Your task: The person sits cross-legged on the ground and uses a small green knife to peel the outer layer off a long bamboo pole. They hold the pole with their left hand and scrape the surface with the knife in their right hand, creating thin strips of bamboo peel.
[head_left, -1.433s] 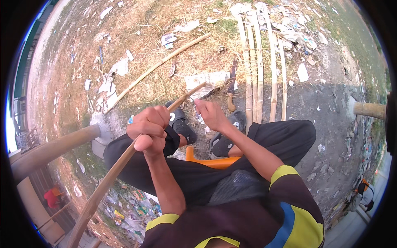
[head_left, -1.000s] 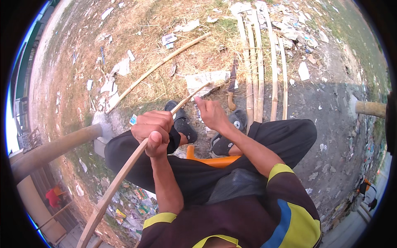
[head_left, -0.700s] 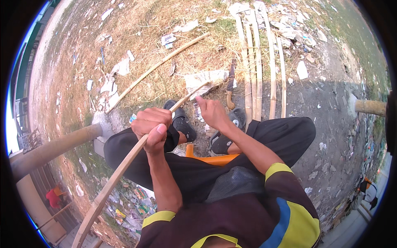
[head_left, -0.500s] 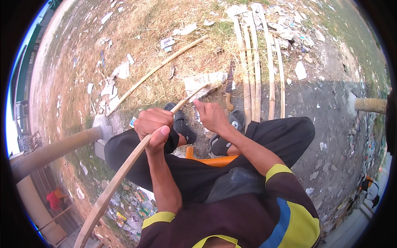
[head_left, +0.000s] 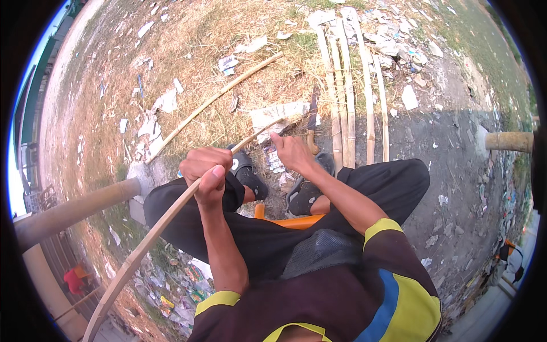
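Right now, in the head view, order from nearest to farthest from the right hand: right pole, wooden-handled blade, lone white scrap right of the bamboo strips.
1. Wooden-handled blade: ahead and right of the right hand.
2. White scrap: right of the bamboo strips.
3. Right pole: at the right rim.

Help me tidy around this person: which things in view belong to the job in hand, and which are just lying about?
Belongs, it seems:
bamboo strip, gripped in the left hand, right hand near its tip
wooden-handled blade on the ground, probably
row of strips beside it, probably

Just lying about:
white scraps on the grass
yellow wrapper, lower left
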Tool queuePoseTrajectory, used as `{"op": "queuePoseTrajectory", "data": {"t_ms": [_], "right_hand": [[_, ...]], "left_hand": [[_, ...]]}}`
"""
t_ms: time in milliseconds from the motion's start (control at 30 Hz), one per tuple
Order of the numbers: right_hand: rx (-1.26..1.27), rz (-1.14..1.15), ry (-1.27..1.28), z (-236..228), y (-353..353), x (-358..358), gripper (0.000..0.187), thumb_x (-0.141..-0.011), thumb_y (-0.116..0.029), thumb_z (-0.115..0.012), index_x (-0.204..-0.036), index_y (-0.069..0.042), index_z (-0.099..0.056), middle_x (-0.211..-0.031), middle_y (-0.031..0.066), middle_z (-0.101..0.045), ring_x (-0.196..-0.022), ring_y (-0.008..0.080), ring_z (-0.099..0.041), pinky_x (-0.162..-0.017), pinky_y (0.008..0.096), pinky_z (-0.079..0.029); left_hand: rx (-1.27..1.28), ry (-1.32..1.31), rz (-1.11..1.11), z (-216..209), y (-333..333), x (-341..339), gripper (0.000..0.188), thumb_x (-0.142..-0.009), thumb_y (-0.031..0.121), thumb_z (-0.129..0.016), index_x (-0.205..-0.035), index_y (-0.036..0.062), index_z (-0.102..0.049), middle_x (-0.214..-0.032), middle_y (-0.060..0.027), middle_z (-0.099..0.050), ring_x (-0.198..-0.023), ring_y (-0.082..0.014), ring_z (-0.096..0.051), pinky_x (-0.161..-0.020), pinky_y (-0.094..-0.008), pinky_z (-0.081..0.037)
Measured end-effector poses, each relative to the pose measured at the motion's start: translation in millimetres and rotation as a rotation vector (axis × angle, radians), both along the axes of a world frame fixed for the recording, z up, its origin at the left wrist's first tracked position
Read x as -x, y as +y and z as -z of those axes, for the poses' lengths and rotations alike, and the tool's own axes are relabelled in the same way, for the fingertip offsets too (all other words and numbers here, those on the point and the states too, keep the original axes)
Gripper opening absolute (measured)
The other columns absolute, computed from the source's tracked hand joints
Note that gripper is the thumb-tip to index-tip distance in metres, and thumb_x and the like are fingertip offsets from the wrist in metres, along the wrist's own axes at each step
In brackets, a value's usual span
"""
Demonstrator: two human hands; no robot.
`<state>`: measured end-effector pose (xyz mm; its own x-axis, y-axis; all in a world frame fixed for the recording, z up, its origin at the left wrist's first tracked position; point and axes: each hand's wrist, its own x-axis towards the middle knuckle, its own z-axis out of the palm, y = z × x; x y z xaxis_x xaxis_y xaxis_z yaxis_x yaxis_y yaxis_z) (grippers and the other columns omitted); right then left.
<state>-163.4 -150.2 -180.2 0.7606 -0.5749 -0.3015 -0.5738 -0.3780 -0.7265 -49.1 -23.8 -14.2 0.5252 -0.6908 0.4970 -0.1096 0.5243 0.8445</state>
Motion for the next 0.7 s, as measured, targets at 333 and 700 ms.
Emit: {"op": "queuePoseTrajectory", "data": {"t_ms": [333, 700], "right_hand": [[0.046, 0.014, 0.023, 3.3, -3.4, 2.5, 0.072, -0.099, -0.047, -0.028, -0.070, 0.006, -0.067, -0.068, 0.0306, -0.061, -0.073, 0.0464, -0.063, -0.071, 0.0528, -0.049], [0.012, 0.148, 0.205, 44.6, -19.5, -0.4, 0.076, -0.098, -0.051, -0.025, -0.073, 0.007, -0.067, -0.077, 0.0320, -0.063, -0.081, 0.0480, -0.062, -0.077, 0.0533, -0.048]], "left_hand": [[0.001, -0.006, 0.028, 1.1, 4.0, 4.8, 0.041, -0.071, 0.010, -0.054, -0.042, 0.0033, -0.026, -0.039, -0.0023, -0.022, -0.033, -0.0141, -0.022, -0.037, -0.0300, -0.018], [-0.023, -0.004, 0.001, 0.9, 2.0, 3.7, 0.039, -0.070, 0.011, -0.053, -0.043, 0.0025, -0.026, -0.039, -0.0026, -0.024, -0.033, -0.0145, -0.021, -0.037, -0.0302, -0.018]]}}
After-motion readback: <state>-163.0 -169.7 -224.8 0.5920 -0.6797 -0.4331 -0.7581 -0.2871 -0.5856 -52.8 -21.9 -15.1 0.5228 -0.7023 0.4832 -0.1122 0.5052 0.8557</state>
